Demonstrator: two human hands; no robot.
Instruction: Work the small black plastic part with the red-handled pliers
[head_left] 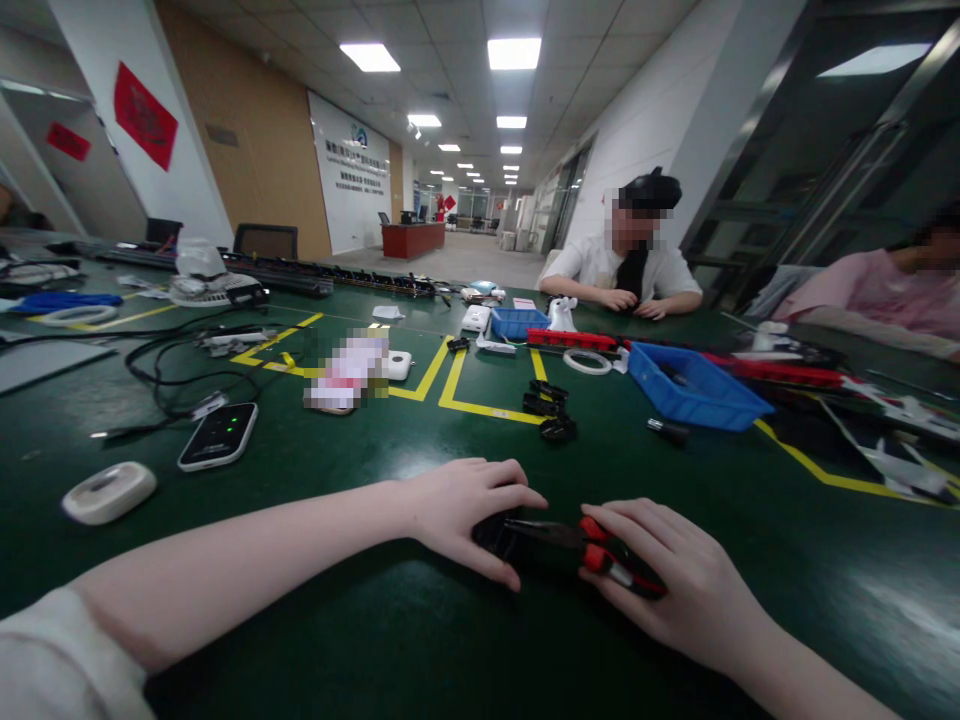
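Observation:
My right hand [675, 560] is closed round the red-and-black handles of needle-nose pliers [551, 533]. The dark jaws point left and their tip overlaps a small black plastic part [491, 537]. That part sits between the thumb and fingers of my left hand [465, 515], partly hidden by them; its exact shape is too dark to make out. Both hands rest low over the green tabletop. Farther off, past the fingers, more black plastic parts [547, 400] lie in a loose group.
A phone [349, 375], a white-edged device with green lights [219, 437] and a white oval object [109, 492] lie left. A blue bin [694, 388] stands right, near a short black cylinder [667, 431]. Two people sit across the table. Yellow tape [491, 411] marks the surface.

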